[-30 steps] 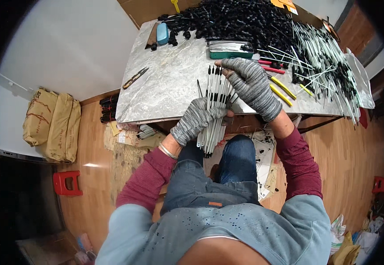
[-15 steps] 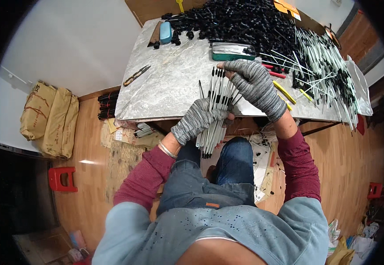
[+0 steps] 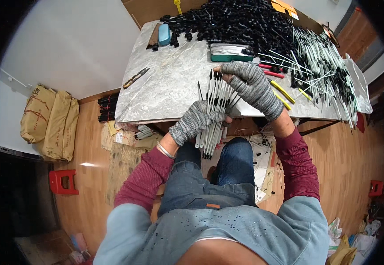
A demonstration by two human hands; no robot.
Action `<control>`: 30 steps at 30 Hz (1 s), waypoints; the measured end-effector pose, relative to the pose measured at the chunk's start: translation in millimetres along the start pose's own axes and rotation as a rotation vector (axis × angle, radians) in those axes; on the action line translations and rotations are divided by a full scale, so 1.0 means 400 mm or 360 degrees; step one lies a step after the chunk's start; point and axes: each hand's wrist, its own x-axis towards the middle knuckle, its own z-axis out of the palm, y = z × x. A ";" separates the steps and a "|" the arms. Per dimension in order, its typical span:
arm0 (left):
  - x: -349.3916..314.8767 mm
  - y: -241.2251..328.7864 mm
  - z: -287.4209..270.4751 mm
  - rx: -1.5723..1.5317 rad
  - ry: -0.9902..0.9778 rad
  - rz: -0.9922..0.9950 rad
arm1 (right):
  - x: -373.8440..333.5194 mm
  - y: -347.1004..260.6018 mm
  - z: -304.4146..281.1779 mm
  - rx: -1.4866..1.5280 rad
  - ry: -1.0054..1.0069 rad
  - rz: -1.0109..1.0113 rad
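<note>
My left hand [image 3: 196, 122], in a grey fingerless glove, is closed round a bundle of thin white rods with black tips [image 3: 211, 134]. The bundle stands nearly upright over my knees at the table's front edge, its tips slightly fanned. My right hand [image 3: 250, 86], gloved the same way, is at the bundle's upper end. Its thumb and fingertips are pinched at the black tips there; what exactly they grip is too small to make out. Just beyond that hand on the table lies a green open case [image 3: 231, 53] of thin silvery pieces.
On the grey marbled table [image 3: 170, 88] lie a utility knife [image 3: 136, 78], a light blue case [image 3: 164, 34], red-handled pliers [image 3: 272, 74] and yellow-handled pliers [image 3: 284, 94]. A heap of black parts [image 3: 245, 26] covers the back, with white rods [image 3: 322, 70] piled at the right. A red stool [image 3: 63, 182] stands left.
My right hand has shifted very slightly left along the tips of the rods. My left hand still holds the bundle in nearly the same place.
</note>
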 end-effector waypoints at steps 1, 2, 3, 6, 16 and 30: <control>0.001 -0.004 -0.002 0.0016 -0.0141 -0.0002 | 0.000 0.003 0.002 0.0044 -0.0001 -0.0027; 0.002 -0.007 -0.004 -0.0005 -0.0161 -0.0028 | 0.001 0.006 0.004 0.0089 -0.0002 -0.0054; 0.002 -0.008 -0.005 -0.0026 -0.0180 -0.0053 | 0.000 0.009 0.006 0.0133 -0.0003 -0.0080; -0.002 -0.004 -0.003 -0.0097 -0.0178 -0.0098 | -0.002 0.012 0.013 0.0105 0.0022 -0.0102; -0.015 0.010 0.006 -0.0221 0.0020 -0.0189 | 0.005 0.020 0.027 -0.0348 0.0089 -0.0255; -0.014 0.004 0.014 -0.0263 0.0024 -0.0169 | 0.026 0.026 0.040 -0.0377 0.0139 -0.0443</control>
